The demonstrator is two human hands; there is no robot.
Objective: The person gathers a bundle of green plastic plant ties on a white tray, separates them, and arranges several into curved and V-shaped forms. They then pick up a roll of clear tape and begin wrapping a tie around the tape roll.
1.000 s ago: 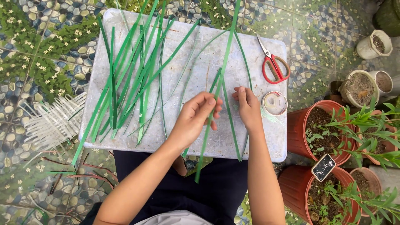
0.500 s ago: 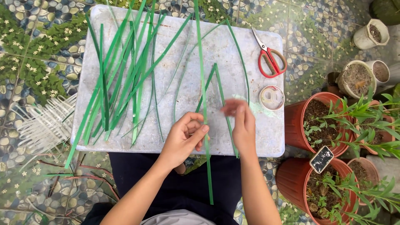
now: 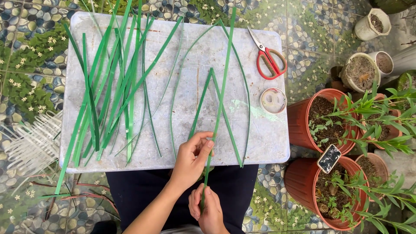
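Fingers [image 3: 207, 146] of the left hand [image 3: 193, 160] pinch a long flat green leaf strip [image 3: 221, 93] just at the near edge of the white rectangular plastic table [image 3: 260, 143], while the right hand [image 3: 208, 208], lower and off that edge over the lap, closes thumb and fingers on the strip's bottom end. Held at two points, the strip runs taut and nearly straight up toward the far edge, over a folded green strip shaped like a narrow peak [image 3: 212, 108]. A loose bundle of similar green strips [image 3: 112, 86] lies fanned along the left side, apart from the one in hand. Red-handled scissors [image 3: 271, 60] and a small roll of clear tape [image 3: 273, 100] sit by the right edge, within reach. Terracotta pots with green plants [image 3: 320, 125] stand on the patterned floor just right of the table.
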